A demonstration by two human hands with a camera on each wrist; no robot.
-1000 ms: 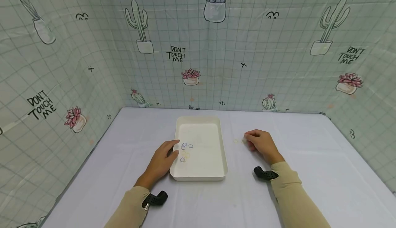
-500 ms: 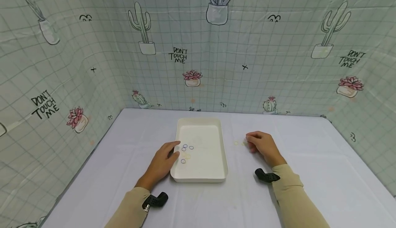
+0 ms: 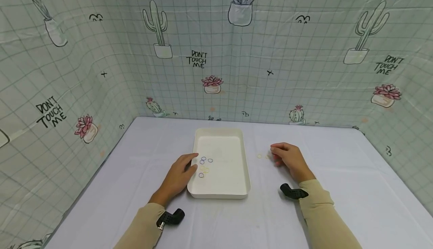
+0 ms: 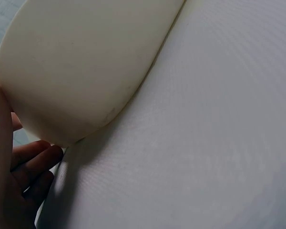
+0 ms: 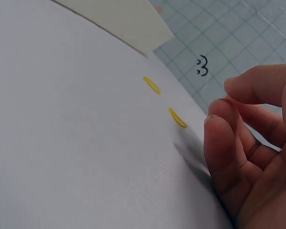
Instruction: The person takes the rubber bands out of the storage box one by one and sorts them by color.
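Note:
A white tray (image 3: 246, 166) lies on the table in front of me. Several small blue and yellow rubber bands (image 3: 204, 165) lie in its left half. My left hand (image 3: 178, 175) rests against the tray's left rim, fingers fairly straight; the left wrist view shows the fingers (image 4: 35, 160) beside the tray's outer wall (image 4: 81, 71). My right hand (image 3: 288, 159) lies on the table right of the tray with loosely curled fingers (image 5: 229, 143), and nothing shows between them. Two yellow rubber bands (image 3: 259, 156) (image 5: 178, 118) lie on the cloth just left of its fingertips, not touching them.
The table (image 3: 338, 189) has a pale cloth and is walled on three sides by a cactus-print curtain (image 3: 236, 72). Black wrist camera mounts (image 3: 170, 217) (image 3: 292, 192) sit at both sleeves.
The view has shifted slightly. Both hands stay where they were, and the second yellow band beside the right fingertips shows a little more clearly.

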